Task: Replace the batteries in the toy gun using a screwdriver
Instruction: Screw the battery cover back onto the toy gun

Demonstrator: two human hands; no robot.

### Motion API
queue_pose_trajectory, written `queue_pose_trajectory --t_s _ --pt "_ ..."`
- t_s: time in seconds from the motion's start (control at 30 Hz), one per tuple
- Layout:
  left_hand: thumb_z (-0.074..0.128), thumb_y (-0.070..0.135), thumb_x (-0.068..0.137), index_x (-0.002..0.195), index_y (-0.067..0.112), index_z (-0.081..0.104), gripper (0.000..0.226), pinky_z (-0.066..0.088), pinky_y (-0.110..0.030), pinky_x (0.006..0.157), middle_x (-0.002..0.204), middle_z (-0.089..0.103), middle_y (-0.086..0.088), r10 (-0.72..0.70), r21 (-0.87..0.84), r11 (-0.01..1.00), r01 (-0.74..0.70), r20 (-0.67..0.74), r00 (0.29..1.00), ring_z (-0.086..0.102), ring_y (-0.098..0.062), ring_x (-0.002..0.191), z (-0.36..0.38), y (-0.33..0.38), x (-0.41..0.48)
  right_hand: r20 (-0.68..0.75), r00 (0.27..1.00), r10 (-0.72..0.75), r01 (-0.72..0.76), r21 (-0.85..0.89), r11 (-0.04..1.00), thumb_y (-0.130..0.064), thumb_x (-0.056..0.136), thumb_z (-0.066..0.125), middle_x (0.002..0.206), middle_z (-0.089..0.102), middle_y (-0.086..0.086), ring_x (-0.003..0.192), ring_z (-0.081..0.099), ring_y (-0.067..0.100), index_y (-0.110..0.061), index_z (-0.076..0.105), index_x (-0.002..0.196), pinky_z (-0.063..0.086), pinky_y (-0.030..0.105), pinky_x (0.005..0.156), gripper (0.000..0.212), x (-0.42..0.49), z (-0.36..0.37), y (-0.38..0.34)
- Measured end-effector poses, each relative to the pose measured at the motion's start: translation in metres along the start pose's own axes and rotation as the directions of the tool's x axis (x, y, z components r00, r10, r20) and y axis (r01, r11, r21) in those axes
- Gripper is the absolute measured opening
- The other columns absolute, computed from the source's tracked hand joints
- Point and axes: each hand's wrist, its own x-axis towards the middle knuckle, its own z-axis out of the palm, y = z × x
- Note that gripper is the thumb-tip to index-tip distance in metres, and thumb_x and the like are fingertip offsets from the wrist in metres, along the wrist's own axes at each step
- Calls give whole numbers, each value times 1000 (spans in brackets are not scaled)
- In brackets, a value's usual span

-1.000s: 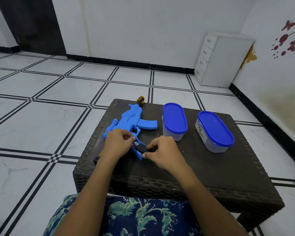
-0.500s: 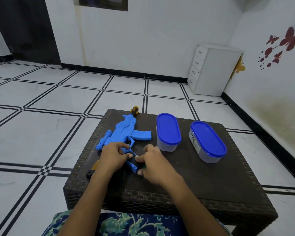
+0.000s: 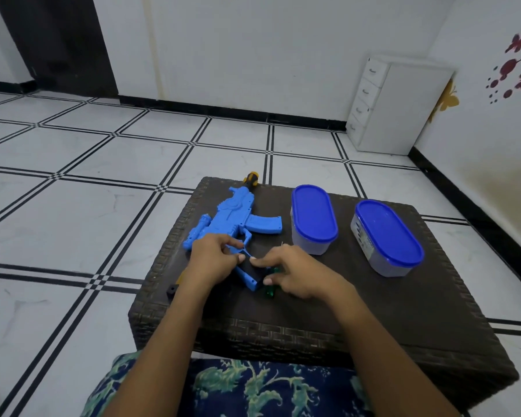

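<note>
Plastic, hollow and light, the blue moulded toy gun [image 3: 235, 218] lies on the dark woven bench [image 3: 373, 296]; left hand [image 3: 214, 260] pinches its stiff grip, right hand [image 3: 295, 275] fingers narrowed at the battery compartment, best steadied by the body

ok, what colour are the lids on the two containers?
Both container lids are solid blue; the bodies are translucent. Head view, the only one.
</note>
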Motion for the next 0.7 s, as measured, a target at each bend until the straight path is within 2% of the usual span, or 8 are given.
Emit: queue_pose_trajectory --t_s 0.13,0.23,0.33,0.4,0.47,0.53,0.6,0.7 --pt "74 15 82 102 19 73 21 34 -11 45 63 53 3 5 19 1000 -5 1 1000 48 -6 56 -1 0 1 -74 997 -17 18 11 1000 -1 88 70 124 67 3 79 54 -4 -15 63 132 39 3 66 46 8 2 7" --pt "75 16 81 103 19 72 23 34 -11 47 68 56 1 -7 30 1000 6 19 1000 50 -7 59 -1 0 1 -104 995 -10 12 23 1000 -3 87 71 110 74 4 79 59 -4 -10 68 124 44 6 71 38 10 1 11" --pt "83 25 73 98 21 70 29 42 -20 63 80 60 -2 -3 41 999 2 15 1000 59 -15 75 1 0 1 -121 993 1 5 48 999 -1 90 66 104 73 3 78 60 -3 -10 68 123 48 10 73 35 6 1 8" --pt "85 33 69 93 24 66 32 47 -28 70 88 59 -3 -5 63 998 6 -9 1000 61 -21 87 5 1 1 -142 990 -1 6 33 999 -6 89 69 91 66 -7 72 56 -3 -12 67 125 43 6 65 37 1 0 4" --pt "85 38 68 92 25 63 34 49 -33 74 91 57 -1 -7 103 995 11 -35 999 58 -21 91 7 5 0 -198 980 20 -13 37 999 -11 85 75 84 56 -17 72 54 -1 -14 66 126 43 8 66 42 -6 -4 2" --pt "83 41 69 95 25 63 36 50 -35 76 93 55 0 -14 132 991 20 -46 999 57 -20 93 8 6 0 -286 955 84 -62 85 994 -13 82 78 90 60 -15 79 55 -1 -15 70 120 47 13 75 39 -16 -11 7" --pt "82 43 70 98 26 62 38 50 -36 75 95 57 0 -23 149 988 30 -44 999 58 -21 95 9 7 -1 -366 908 205 -168 131 977 -14 81 79 89 67 -9 78 57 1 -15 75 108 45 13 72 27 -30 -19 20" --pt "80 44 71 101 27 64 38 50 -35 69 96 64 -4 -19 185 982 22 -21 1000 61 -22 93 11 10 -2 -349 836 424 -388 172 905 -12 82 77 85 71 -4 80 63 4 -17 76 91 51 19 74 10 -45 -27 44"
